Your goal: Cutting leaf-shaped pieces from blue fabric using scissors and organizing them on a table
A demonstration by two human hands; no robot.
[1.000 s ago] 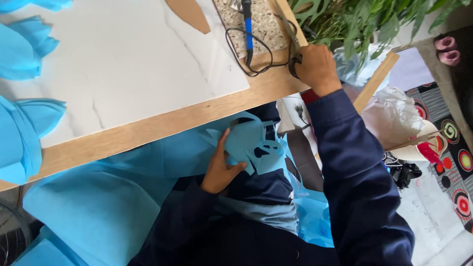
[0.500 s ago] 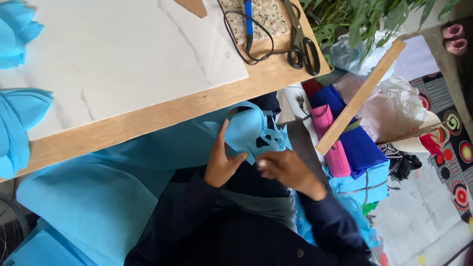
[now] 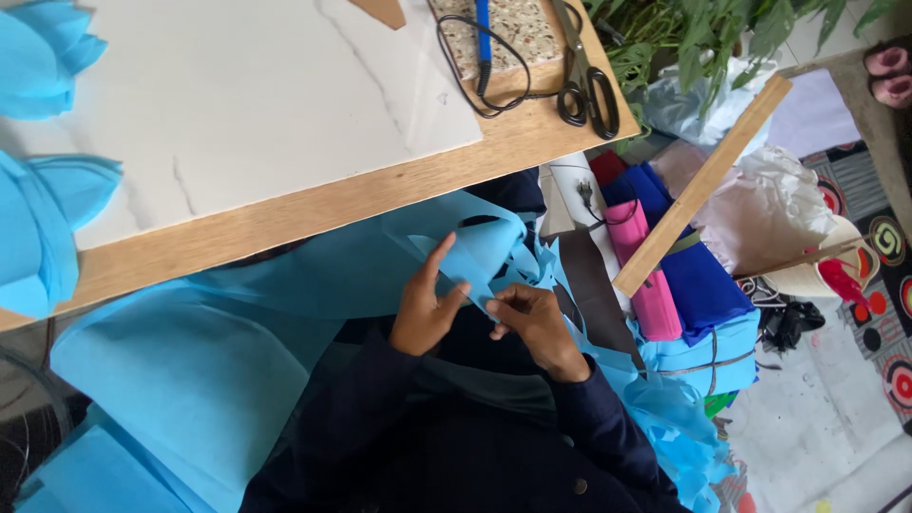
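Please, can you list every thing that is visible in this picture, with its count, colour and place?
board: one, white, on the table
table: one, wooden, top left
scissors: one, black handles, table's right end
cable: one, black, left of the scissors
cloth piece: one, light blue, between both hands
cloth shapes: several, light blue, left edge
cloth stack: pink, dark blue, light blue, on the right
wooden strip: one, over the stack
plant: green, top right
left hand: holds cloth piece
right hand: pinches cloth piece
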